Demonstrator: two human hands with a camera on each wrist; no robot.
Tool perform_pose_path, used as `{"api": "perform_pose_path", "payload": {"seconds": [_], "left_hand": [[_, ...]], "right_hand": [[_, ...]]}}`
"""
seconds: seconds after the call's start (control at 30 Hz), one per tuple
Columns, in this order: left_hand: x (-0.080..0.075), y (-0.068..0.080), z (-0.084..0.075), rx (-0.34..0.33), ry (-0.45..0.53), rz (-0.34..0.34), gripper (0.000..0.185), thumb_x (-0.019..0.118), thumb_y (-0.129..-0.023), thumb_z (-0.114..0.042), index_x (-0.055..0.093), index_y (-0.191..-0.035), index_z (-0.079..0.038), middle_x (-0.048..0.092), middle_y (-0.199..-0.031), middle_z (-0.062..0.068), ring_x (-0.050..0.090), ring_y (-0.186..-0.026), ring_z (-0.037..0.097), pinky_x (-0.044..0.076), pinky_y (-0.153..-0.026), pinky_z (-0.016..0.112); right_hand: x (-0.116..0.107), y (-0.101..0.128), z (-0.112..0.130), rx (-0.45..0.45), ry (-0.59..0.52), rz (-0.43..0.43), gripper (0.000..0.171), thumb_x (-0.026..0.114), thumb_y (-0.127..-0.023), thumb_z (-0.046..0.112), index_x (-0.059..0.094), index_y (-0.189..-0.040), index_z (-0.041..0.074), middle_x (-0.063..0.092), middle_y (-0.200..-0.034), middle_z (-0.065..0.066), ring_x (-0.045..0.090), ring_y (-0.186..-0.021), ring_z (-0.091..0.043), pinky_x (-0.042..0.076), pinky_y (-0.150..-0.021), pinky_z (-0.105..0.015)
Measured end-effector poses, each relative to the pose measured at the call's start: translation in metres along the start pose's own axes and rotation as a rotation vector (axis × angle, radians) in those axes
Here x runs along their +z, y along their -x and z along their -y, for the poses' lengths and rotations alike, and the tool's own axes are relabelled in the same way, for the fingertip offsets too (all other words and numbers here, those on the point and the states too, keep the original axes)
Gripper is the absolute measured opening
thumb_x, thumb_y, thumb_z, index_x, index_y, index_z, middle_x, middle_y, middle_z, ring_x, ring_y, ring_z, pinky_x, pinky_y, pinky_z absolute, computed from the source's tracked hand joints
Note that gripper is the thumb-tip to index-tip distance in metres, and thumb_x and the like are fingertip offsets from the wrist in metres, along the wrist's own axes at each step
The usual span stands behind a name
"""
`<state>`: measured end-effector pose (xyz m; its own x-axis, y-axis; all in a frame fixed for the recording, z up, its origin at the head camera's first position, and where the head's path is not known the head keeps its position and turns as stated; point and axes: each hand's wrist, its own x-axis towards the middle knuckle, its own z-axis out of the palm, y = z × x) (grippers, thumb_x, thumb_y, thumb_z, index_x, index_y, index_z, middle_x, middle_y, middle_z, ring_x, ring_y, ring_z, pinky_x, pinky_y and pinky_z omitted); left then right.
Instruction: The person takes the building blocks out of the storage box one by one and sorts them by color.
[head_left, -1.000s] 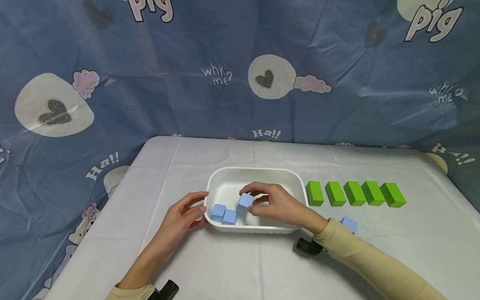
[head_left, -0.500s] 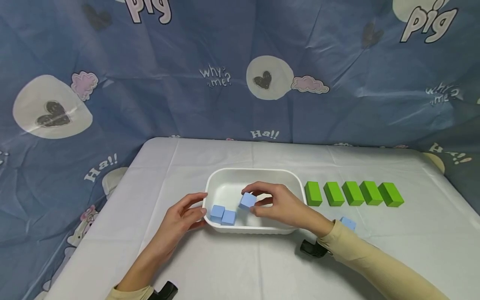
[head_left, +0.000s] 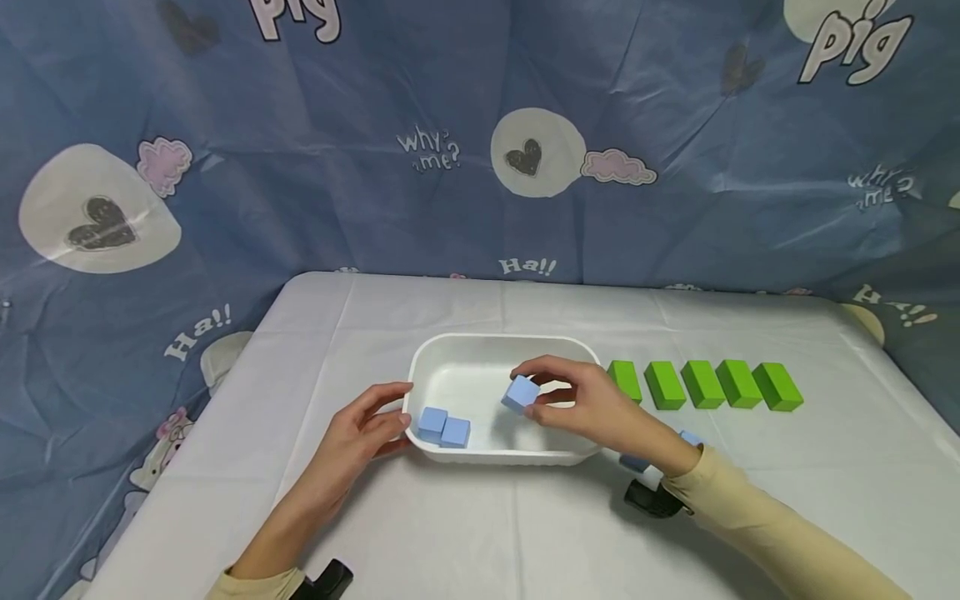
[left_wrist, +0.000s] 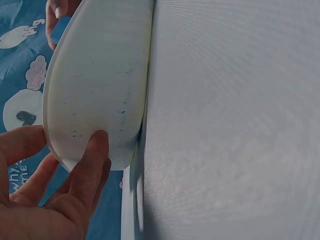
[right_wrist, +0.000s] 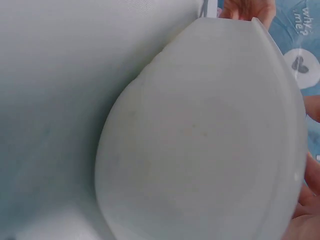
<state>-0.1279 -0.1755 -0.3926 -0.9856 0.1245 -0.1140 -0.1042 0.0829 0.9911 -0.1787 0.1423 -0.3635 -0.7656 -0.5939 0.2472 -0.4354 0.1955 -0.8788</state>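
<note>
Two cubes [head_left: 444,427] in tray [head_left: 480,346]

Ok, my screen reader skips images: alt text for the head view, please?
A right hand pinches a blue cube over a white tray holding two more, while the left hand touches its rim; five green blocks line up beside it.

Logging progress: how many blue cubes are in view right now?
4. Two blue cubes rest in the white tray; one cube is pinched by the right hand; another peeks out behind that forearm. More may be hidden.
</note>
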Motion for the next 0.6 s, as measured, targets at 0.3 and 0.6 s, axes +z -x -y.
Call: {"api": "perform_pose_path", "payload": {"seconds": [0.3, 0.6], "left_hand": [[-0.001, -0.001, 0.001, 0.009, 0.003, 0.004, 0.046, 0.065, -0.095, -0.009, 0.05, -0.139, -0.008, 0.053, -0.136, 0.016, 0.058, -0.119, 0.025, 0.054, -0.087, 0.034], [0.0, -0.001, 0.001, 0.001, 0.0, 0.002, 0.046, 0.065, -0.095, -0.009, 0.05, -0.139, -0.009, 0.053, -0.137, 0.015, 0.057, -0.119, 0.025, 0.054, -0.087, 0.034]], "right_hand": [[-0.015, 0.013, 0.001, 0.08, -0.01, -0.026, 0.038, 0.075, -0.089, 0.013, 0.063, -0.124, 0.017, 0.062, -0.118, -0.003, 0.063, -0.105, -0.023, 0.053, -0.088, -0.034], [-0.032, 0.029, -0.001, 0.094, 0.024, -0.065, 0.038, 0.074, -0.089, 0.012, 0.062, -0.126, 0.011, 0.062, -0.12, -0.003, 0.063, -0.105, -0.03, 0.053, -0.089, -0.036]]}}
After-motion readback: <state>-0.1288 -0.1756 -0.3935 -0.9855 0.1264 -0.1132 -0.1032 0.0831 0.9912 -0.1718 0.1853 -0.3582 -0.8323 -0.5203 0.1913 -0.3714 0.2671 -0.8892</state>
